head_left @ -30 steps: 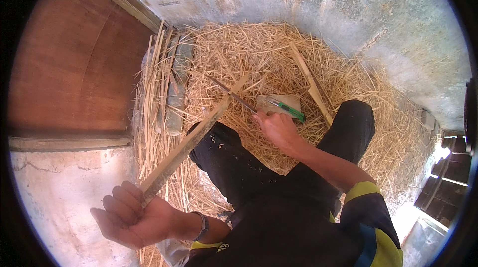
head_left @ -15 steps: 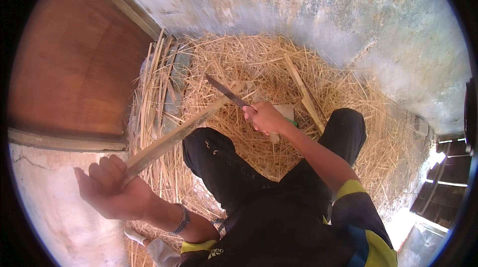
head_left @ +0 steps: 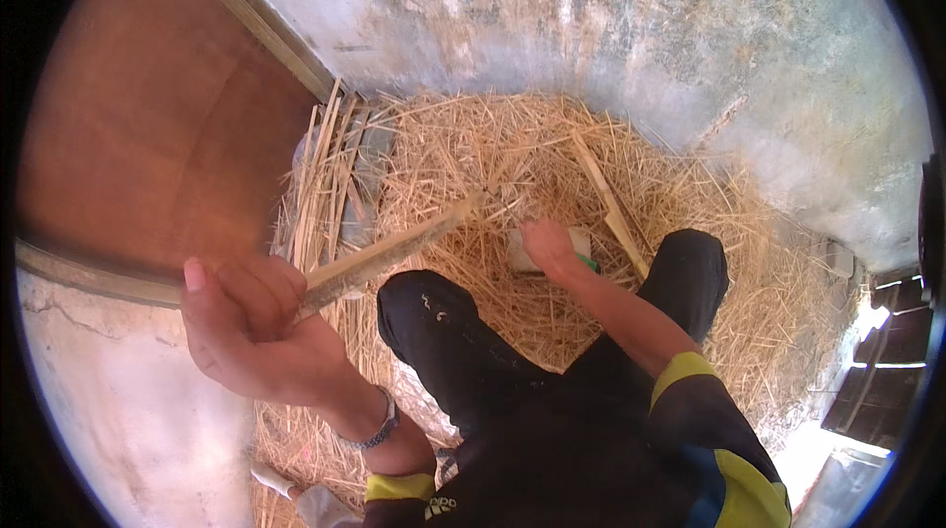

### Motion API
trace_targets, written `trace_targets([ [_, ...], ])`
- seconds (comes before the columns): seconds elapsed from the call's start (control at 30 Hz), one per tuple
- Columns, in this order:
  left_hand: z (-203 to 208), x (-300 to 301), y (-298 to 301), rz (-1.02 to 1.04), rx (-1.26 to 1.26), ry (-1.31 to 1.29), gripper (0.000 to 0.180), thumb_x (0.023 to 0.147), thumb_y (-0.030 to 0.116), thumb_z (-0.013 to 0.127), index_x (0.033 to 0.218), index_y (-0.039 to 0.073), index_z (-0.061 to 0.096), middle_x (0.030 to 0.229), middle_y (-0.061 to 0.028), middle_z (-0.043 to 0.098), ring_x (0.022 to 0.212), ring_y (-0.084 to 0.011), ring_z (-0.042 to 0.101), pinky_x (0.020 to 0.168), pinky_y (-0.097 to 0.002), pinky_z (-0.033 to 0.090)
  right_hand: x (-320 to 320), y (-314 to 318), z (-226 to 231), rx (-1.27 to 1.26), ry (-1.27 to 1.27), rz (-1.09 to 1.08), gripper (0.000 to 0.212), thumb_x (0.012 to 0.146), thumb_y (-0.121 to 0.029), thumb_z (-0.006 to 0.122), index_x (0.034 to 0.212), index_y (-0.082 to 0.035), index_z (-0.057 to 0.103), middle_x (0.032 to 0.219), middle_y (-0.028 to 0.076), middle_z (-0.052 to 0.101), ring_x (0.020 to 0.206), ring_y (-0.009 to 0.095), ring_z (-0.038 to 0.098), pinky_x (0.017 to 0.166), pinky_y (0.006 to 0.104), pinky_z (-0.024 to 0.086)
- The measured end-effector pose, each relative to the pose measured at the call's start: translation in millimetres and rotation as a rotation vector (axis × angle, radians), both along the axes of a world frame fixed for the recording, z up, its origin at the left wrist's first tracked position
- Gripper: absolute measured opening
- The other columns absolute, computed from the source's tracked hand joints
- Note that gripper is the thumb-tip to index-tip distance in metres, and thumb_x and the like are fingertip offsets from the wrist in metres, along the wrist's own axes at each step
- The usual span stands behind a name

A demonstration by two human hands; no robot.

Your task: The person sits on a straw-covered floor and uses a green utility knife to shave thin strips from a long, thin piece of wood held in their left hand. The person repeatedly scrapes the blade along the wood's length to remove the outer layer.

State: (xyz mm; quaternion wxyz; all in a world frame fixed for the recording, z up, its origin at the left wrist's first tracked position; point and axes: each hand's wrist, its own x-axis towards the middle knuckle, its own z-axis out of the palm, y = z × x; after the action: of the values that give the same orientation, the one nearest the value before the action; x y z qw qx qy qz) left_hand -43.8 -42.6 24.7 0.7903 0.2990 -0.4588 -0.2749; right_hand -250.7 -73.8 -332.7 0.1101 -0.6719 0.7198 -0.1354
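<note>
My left hand [head_left: 251,321] is closed round the near end of a long split bamboo strip [head_left: 394,242]. The strip slants up and away to the right, its far end over the straw. My right hand [head_left: 547,240] is closed beside that far end. It gripped a knife in the earlier frame; the blade is now too smeared to make out against the straw. Below this hand lies a pale block [head_left: 522,254] with a green piece [head_left: 588,262] at its right side, partly covered by the hand and wrist.
Loose straw [head_left: 473,134] covers the floor round my legs. Several long strips [head_left: 320,193] lie by the brown door panel [head_left: 168,124] at left. Another split piece [head_left: 606,193] lies beyond my right knee. A stained wall [head_left: 591,35] stands at the back.
My left hand and the strip have moved up and right. My right hand has shifted right, away from the strip's middle toward its far end, and the knife blade no longer shows clearly.
</note>
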Motion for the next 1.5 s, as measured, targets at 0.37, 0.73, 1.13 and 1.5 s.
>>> trace_targets([
  [0.37, 7.0, 0.7, -17.5, 0.044, -0.072, -0.092, 0.04, 0.095, 0.019, 0.048, 0.06, 0.015, 0.028, 0.053, 0.0041, 0.016, 0.048, -0.0069, 0.015, 0.046, -0.0262, 0.014, 19.9, -14.3, 8.5, 0.047, -0.181, 0.005, 0.025, 0.093, -0.019, 0.053, 0.105, 0.002, 0.06, 0.077, 0.02, 0.064, 0.066, 0.036, 0.064, 0.06, 0.042, 0.054],
  [0.73, 12.4, 1.0, -29.6, 0.229, 0.006, 0.014, 0.043, 0.095, 0.019, 0.048, 0.058, 0.017, 0.027, 0.055, 0.0037, 0.015, 0.049, -0.0071, 0.012, 0.048, -0.0272, 0.014, 17.3, 0.0, -3.3, 0.23, -0.234, -0.06, 0.033, 0.096, -0.031, 0.047, 0.095, -0.002, 0.063, 0.093, 0.021, 0.065, 0.081, 0.035, 0.065, 0.063, 0.043, 0.054],
  [1.13, 11.4, 7.7, -44.0, 0.049, -0.048, 0.03, 0.043, 0.093, 0.018, 0.055, 0.059, 0.017, 0.028, 0.054, 0.0038, 0.015, 0.049, -0.0066, 0.013, 0.048, -0.0266, 0.015, -38.2, -16.4, -118.8, 0.355, 0.077, -0.222, 0.027, 0.094, -0.025, 0.053, 0.086, -0.005, 0.067, 0.087, 0.012, 0.068, 0.079, 0.024, 0.066, 0.07, 0.0382, 0.053],
  [1.5, 6.7, 29.7, -35.7, 0.231, 0.018, 0.049, 0.035, 0.088, 0.02, 0.056, 0.061, 0.013, 0.034, 0.054, 0.0042, 0.022, 0.047, -0.0078, 0.02, 0.046, -0.0266, 0.017, -41.0, 2.1, -79.6, 0.148, -0.182, -0.482, 0.028, 0.091, -0.024, 0.054, 0.101, 0.001, 0.063, 0.098, 0.021, 0.063, 0.092, 0.035, 0.06, 0.083, 0.0468, 0.047],
])
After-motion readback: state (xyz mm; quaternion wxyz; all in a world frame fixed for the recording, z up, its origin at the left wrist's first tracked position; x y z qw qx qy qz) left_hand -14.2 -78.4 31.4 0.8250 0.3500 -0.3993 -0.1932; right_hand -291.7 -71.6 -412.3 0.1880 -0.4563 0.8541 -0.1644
